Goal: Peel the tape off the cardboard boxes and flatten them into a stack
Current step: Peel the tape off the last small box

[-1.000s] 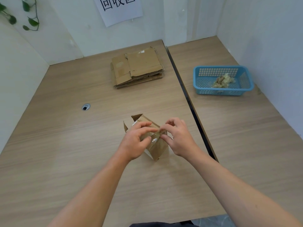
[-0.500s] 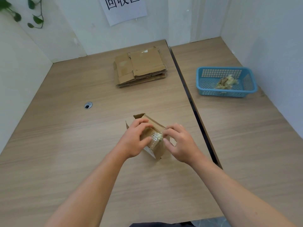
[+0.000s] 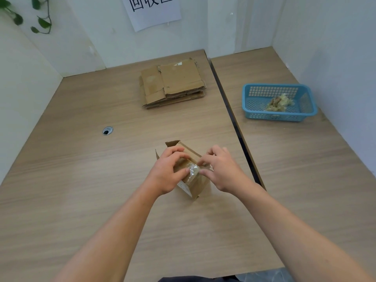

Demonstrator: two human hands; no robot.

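1. We saw a small brown cardboard box (image 3: 195, 186) on the light wooden table (image 3: 81, 180), near the middle of its front part. The open flaps of the box pointed to the far side.
2. The left hand (image 3: 166, 171) held this box from the left. Its fingers were curled over the top and its thumb lay on the near face, so its grip was closed around the box.
3. A piece of shiny clear tape (image 3: 192, 171) sat on the upper near part of the box, between the two hands.
4. The right hand (image 3: 221, 169) was at the right side of the box. Its grip was a pinch: the thumb and the index finger held the right end of the tape, and the other fingers were bent above the box.
5. A stack of flattened brown cardboard (image 3: 173, 84) lay at the far edge of the same table, well apart from the box.
6. On the second wooden table (image 3: 305, 169), to the right, stood a blue plastic basket (image 3: 278, 117). Inside it lay a crumpled wad of used tape (image 3: 280, 101).
7. A round cable hole (image 3: 107, 130) was in the first table, to the left of the box and apart from it.
8. A white paper sign (image 3: 151, 11) with black characters hung on the wall behind the stack, and some green leaves (image 3: 38, 19) hung in the upper left corner.
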